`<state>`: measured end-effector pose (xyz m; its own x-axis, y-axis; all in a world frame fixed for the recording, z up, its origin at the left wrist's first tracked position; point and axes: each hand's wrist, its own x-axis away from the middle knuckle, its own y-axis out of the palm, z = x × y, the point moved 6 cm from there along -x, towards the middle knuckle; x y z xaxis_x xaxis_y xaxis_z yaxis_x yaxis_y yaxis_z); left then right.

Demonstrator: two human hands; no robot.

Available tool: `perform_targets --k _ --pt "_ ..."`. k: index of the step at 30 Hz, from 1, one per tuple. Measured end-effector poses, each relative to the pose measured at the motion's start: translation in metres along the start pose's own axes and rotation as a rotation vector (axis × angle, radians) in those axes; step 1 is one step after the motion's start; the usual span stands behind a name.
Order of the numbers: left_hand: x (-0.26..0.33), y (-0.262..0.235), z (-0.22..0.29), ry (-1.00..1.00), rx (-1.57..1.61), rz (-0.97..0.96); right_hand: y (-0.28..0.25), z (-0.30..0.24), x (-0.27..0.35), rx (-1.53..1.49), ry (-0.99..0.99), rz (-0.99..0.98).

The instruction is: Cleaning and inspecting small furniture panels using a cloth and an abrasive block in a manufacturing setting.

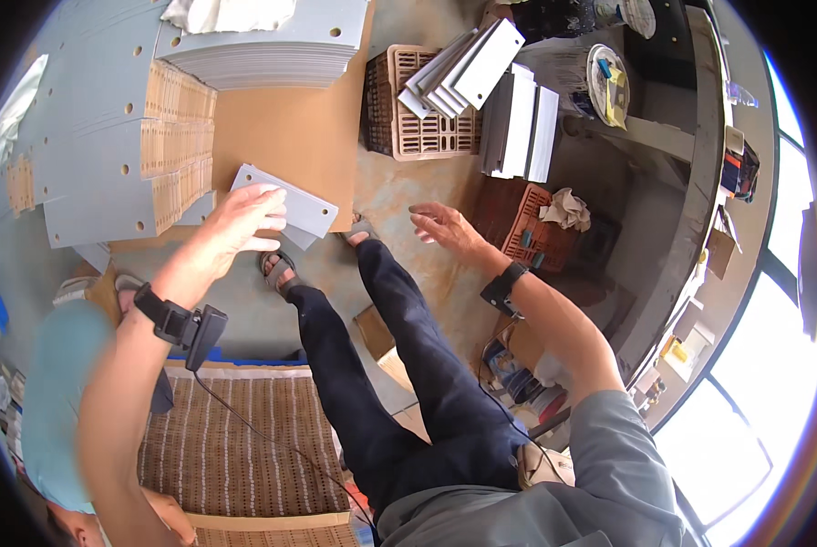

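My left hand (255, 217) is over the left end of a small grey panel (304, 208) with a hole near its end. Its fingers are bent but apart, with the thumb separate; whether they touch the panel I cannot tell. Another panel (301, 237) sticks out from under that one, at the near edge of a brown board (285, 132). My right hand (445, 226) hangs in the air over the floor, with loosely spread fingers and nothing in it. Both wrists wear black bands, the left one with a small black box attached.
Tall stacks of grey panels (98, 137) stand at the left, with another stack (263, 59) behind. A tan plastic crate (427, 141) carries loose panels (472, 68); a red crate (525, 223) sits at right. A person in a light-blue cap (67, 392) is close by my left arm.
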<state>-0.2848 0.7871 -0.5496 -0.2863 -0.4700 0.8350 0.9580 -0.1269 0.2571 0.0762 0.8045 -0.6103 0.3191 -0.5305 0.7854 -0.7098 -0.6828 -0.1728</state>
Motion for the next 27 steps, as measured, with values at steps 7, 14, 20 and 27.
perform_targets --k 7,14,20,27 --pt "-0.023 0.069 0.021 -0.063 0.092 -0.021 -0.079 -0.006 -0.013 -0.011 -0.023 0.326" --pt "-0.107 0.146 0.057 0.005 0.212 -0.073 -0.274 -0.022 -0.137 0.104 -0.151 0.628" --pt "-0.122 0.12 -0.04 0.029 0.522 0.324 -0.151 -0.055 -0.131 -0.034 -0.258 0.435" --pt "-0.133 0.044 -0.265 -0.115 0.744 0.852 0.059 0.017 -0.168 0.177 -0.228 -0.065"
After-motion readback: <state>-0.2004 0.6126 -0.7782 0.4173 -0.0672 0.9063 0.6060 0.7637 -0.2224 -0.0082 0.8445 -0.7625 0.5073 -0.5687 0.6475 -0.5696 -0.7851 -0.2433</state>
